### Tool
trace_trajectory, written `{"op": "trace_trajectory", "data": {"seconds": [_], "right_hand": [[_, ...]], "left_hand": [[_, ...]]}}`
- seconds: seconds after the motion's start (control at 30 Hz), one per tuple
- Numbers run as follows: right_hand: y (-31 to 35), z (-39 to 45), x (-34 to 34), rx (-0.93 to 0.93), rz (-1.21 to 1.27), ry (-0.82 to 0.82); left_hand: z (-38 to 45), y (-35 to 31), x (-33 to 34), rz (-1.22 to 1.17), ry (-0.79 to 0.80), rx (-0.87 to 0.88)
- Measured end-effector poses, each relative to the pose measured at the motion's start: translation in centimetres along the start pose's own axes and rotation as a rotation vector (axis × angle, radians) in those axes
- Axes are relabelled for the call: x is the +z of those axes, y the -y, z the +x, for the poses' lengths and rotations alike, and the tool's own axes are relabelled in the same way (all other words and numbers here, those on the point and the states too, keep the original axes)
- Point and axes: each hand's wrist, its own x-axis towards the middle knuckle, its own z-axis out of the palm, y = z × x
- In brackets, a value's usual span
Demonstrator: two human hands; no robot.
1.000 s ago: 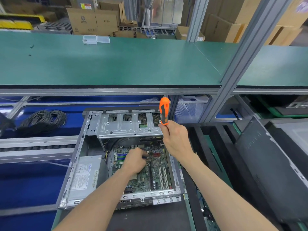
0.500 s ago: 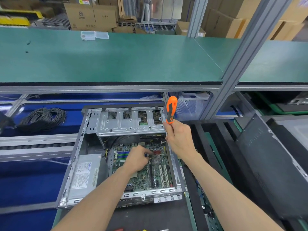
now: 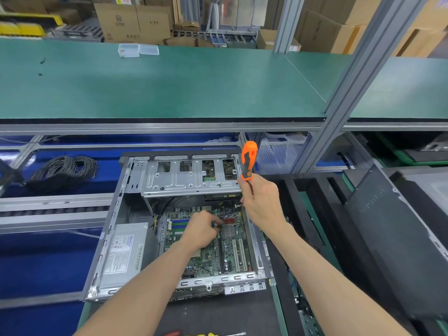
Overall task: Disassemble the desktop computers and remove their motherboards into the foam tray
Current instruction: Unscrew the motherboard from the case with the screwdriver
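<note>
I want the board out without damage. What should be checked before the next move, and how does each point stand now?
1. Case open, motherboard exposed: ok.
2. Screwdriver secure: ok, the right hand grips it upright beside the drive cage, tip hidden.
3. Left hand on the board, fingers curled at a small part by the red connector; what it holds: cannot tell.
4. Cables unplugged: not ok, black wires still run onto the board's top edge.
5. Mounting screws out: cannot tell.
6. Power supply still in the case, beside the board: ok.
</note>
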Motion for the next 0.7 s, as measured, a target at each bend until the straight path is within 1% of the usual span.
{"op": "trace_trajectory", "data": {"seconds": [0.4, 0.57, 0.63, 0.7], "right_hand": [[-0.1, 0.0, 0.0, 0.038, 0.003, -0.003], [-0.2, 0.0, 0.0, 0.012, 0.008, -0.006], [-0.3, 0.1, 0.0, -0.001, -0.003, -0.009], [-0.3, 0.2, 0.0, -0.001, -0.007, -0.021]], "left_hand": [[-0.2, 0.1, 0.0, 0.000, -0.009, 0.011], [-0.2, 0.1, 0.1, -0.017, -0.016, 0.006], [-0.4, -0.3, -0.1, -0.032, -0.035, 0.031], [-0.7, -1.1, -0.5, -0.085, -0.114, 0.096]]}}
